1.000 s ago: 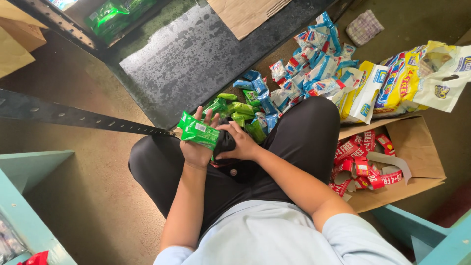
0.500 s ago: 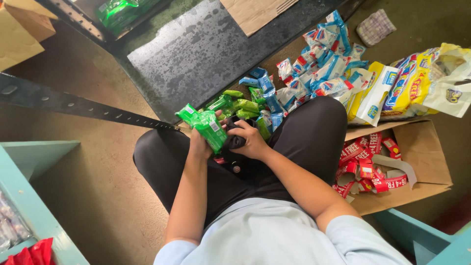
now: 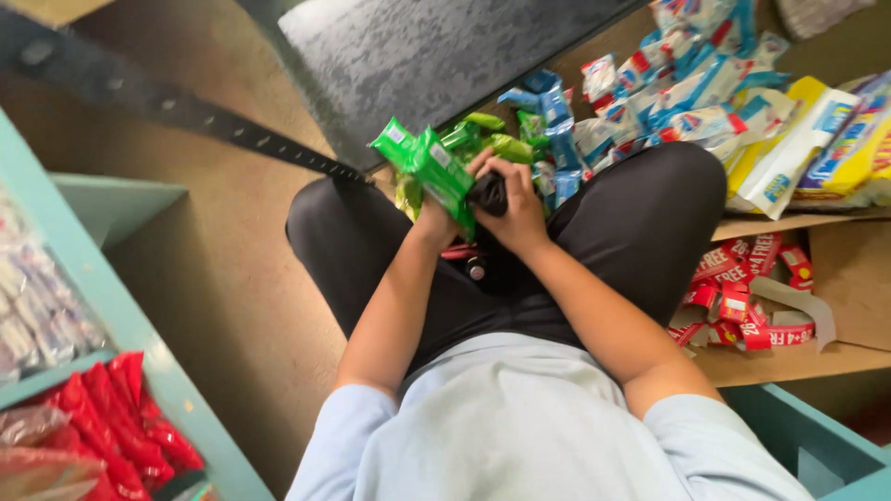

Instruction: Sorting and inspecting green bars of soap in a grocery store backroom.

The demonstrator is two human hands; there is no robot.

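**Inspector:** Your left hand is clamped round a bundle of green snack packets; the bundle stands tilted above your lap, over your left knee, just in front of the black trousers.

**Operator:** And my right hand?

**Inspector:** Your right hand sits just beside the bundle, touching it. Its fingers are curled together over a small black object, which is too hidden to identify. Both hands meet over your lap.

**Operator:** What lies beyond the bundle?

**Inspector:** Directly past it, on the floor, is a loose heap of more green packets. Next to that heap, further from the bundle on your right side, are blue-and-white packets, spilling toward a grey mat. Further right again are yellow-and-white packs.

**Operator:** Anything nearer my right leg?

**Inspector:** A flattened cardboard box lies well to the right of the bundle, beside your right thigh, with red-and-white packets piled on it.

**Operator:** And to the left?

**Inspector:** A dark perforated metal strip runs from the upper left down toward the bundle, ending at your left knee. Well apart from the bundle, at lower left, a teal shelf unit holds red packets and pale wrapped goods above them.
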